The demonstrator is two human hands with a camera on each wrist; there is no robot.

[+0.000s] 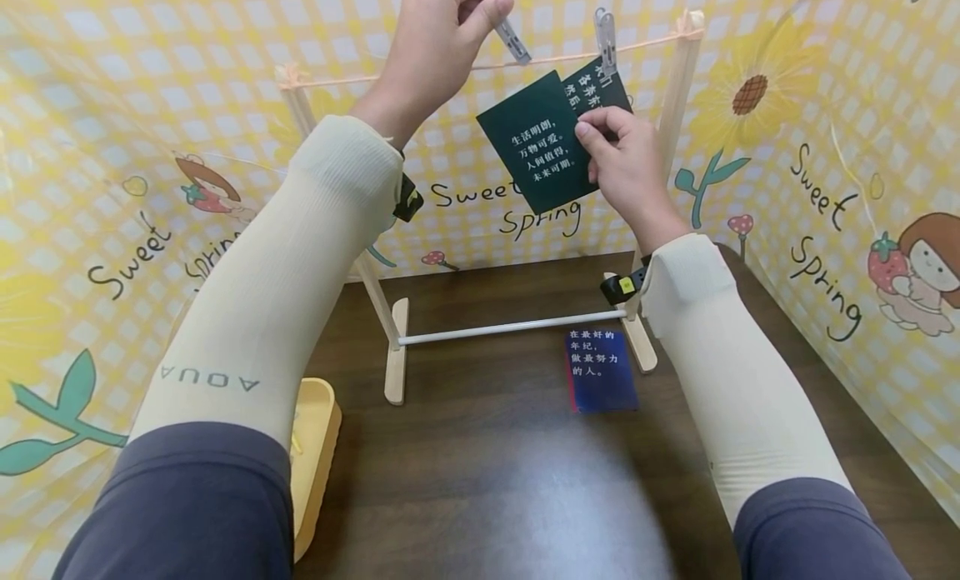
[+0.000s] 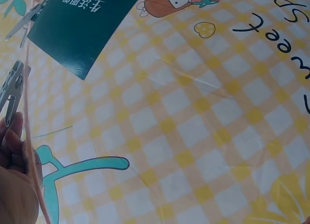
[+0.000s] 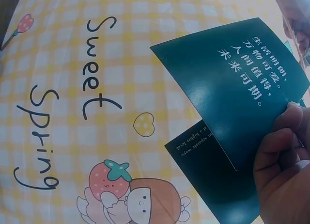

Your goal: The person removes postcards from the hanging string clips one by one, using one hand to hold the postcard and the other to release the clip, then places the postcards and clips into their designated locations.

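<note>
front card in right hand, rear card part-covered, tray — inside unclear

Below the left hand and right hand, a dark brown wood-grained bench carries a pale wooden frame, a blue rectangular card with white lettering beneath the right hand (red shows along its edge), and a yellow tray left of both hands.
</note>
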